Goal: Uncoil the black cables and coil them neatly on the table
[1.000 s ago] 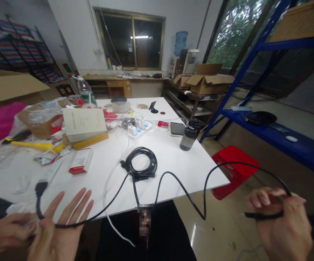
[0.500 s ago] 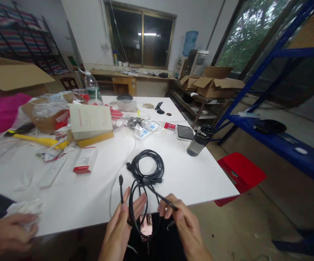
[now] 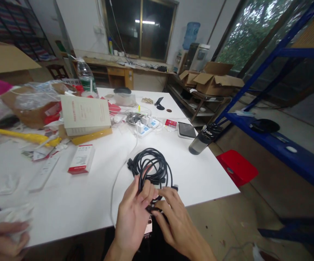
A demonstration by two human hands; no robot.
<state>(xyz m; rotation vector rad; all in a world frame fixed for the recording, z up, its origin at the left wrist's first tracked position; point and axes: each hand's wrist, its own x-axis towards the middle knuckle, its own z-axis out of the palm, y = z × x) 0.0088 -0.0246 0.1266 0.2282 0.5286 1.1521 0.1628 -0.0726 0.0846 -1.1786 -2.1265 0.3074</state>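
Observation:
A bundle of black cable (image 3: 157,165) lies in loops on the white table (image 3: 88,203), near its front edge. My left hand (image 3: 136,210) has its fingers wrapped round loops of cable at the near side of the bundle. Close beside it, my right hand (image 3: 170,214) pinches a dark piece of the same cable between thumb and fingers. Behind both hands, a lit phone screen (image 3: 148,227) partly shows below the table edge.
Another person's hand (image 3: 7,235) holds white tissue at the lower left. A red and white box (image 3: 81,159), a power strip (image 3: 143,128), a tablet (image 3: 186,130) and a dark bottle (image 3: 200,142) stand or lie around. A red stool (image 3: 237,167) is at the right.
My hands have come together and closed on the cable. The cable section once spread between them is now gathered against the coil, and my left hand's open fingers have curled. The view has shifted slightly.

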